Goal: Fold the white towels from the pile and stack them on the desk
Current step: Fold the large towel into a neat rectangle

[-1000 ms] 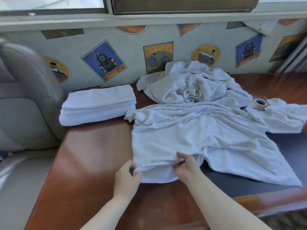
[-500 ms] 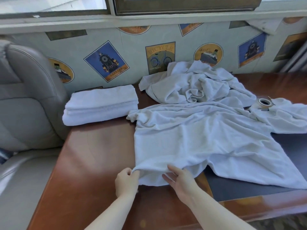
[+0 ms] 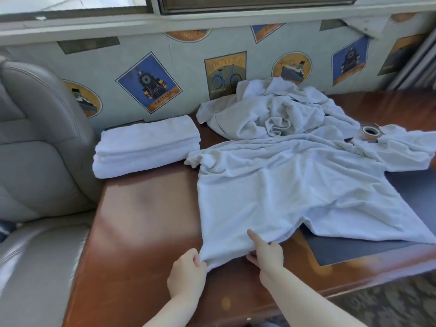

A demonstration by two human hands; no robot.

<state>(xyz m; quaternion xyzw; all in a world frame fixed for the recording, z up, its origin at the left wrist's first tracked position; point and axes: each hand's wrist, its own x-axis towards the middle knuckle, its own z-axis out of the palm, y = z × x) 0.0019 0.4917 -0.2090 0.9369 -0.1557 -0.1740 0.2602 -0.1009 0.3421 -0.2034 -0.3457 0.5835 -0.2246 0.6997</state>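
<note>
We pinch near corner of spread towel (image 3: 271, 192) on desk (image 3: 146, 223), left hand (image 3: 187, 271) closed on hem; right hand (image 3: 267, 252) grips edge, index extended. Advice: pull taut, align corners.

A spread towel (image 3: 271, 197) lies across the middle of the counter (image 3: 146, 220), its near edge close to the front. Behind it, against the wall, sits the pile of crumpled towels (image 3: 278, 114). To the left of that pile, at the counter's back left corner, rests a stack of folded towels (image 3: 146, 145). A tape roll (image 3: 370, 132) sits to the right of the pile. A chair (image 3: 40, 147) stands left of the counter. The left hand (image 3: 187, 272) and right hand (image 3: 267, 253) are at the towel's near edge, side by side.
</note>
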